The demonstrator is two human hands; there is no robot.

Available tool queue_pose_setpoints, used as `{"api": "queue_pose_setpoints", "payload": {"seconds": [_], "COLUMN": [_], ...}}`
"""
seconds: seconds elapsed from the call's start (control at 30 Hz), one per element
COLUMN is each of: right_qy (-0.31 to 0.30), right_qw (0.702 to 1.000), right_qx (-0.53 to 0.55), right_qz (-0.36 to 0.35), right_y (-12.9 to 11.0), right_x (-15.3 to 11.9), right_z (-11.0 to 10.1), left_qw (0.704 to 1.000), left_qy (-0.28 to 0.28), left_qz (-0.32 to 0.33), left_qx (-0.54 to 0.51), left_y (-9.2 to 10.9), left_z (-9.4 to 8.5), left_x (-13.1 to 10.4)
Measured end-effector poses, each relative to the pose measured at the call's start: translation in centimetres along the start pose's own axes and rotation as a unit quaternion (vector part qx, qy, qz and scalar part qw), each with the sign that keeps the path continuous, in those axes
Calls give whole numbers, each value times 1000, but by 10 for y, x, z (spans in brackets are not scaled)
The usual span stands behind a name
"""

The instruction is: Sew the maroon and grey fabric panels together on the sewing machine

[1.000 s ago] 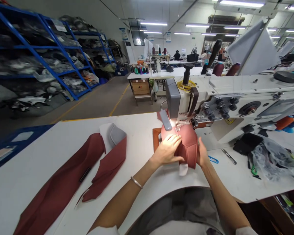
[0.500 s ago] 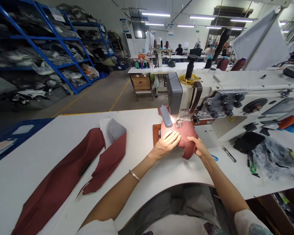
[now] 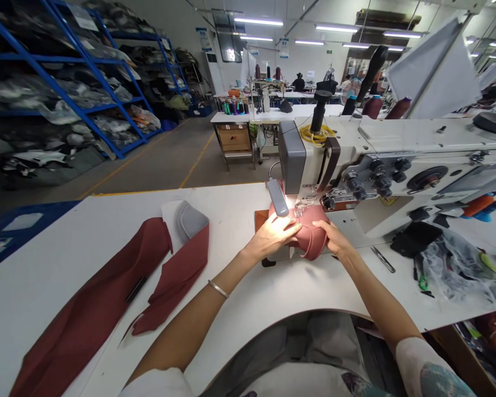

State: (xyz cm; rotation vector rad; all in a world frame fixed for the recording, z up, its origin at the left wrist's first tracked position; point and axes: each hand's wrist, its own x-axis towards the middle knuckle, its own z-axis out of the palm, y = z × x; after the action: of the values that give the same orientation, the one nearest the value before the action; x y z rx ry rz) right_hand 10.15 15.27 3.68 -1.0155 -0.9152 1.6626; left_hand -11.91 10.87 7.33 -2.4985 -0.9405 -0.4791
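A dark red fabric piece [image 3: 313, 227] lies under the presser foot [image 3: 298, 212] of a white sewing machine [image 3: 347, 138], lit by its lamp. My left hand [image 3: 274, 236] grips the fabric's left edge just before the foot; some of its fingertips are hidden by the cloth. At the near right edge, my right hand [image 3: 334, 238] pinches the same piece between thumb and fingers, with a curved flap hanging between the hands. To the left on the white table [image 3: 227, 231] rest a long dark red panel [image 3: 103, 298] and a folded red piece with grey backing [image 3: 192, 223].
Metal thread snips [image 3: 382, 259] lie right of my right hand. Beyond them are a black pouch [image 3: 415, 240] and a clear plastic bag [image 3: 458, 270]. Blue shelving [image 3: 95, 82] stands across the aisle at left. A person [image 3: 298, 82] sits far back.
My left hand has gone from lying flat on the fabric to gripping its left edge. The fabric has turned a little under the foot, and its flap has shifted left and up.
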Motion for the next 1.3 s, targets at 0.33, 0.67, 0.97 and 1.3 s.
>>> {"api": "queue_pose_setpoints", "payload": {"seconds": [0.33, 0.67, 0.97, 1.3], "right_qy": [-33, -30, -82, -79], "right_qw": [992, 993, 985, 970], "right_qx": [-92, -82, -134, -208], "right_qz": [-78, -84, -67, -103], "right_y": [-15, -16, -15, -20], "right_x": [17, 25, -2, -8], "right_z": [-1, 0, -10, -27], "left_qw": [999, 995, 987, 992], "left_qy": [34, 50, 63, 104], "left_qz": [-3, -46, -140, -53], "left_qx": [-7, -67, -38, 37], "left_y": [-15, -18, 47, 35], "left_z": [1, 5, 26, 40], "left_x": [7, 7, 11, -3]}}
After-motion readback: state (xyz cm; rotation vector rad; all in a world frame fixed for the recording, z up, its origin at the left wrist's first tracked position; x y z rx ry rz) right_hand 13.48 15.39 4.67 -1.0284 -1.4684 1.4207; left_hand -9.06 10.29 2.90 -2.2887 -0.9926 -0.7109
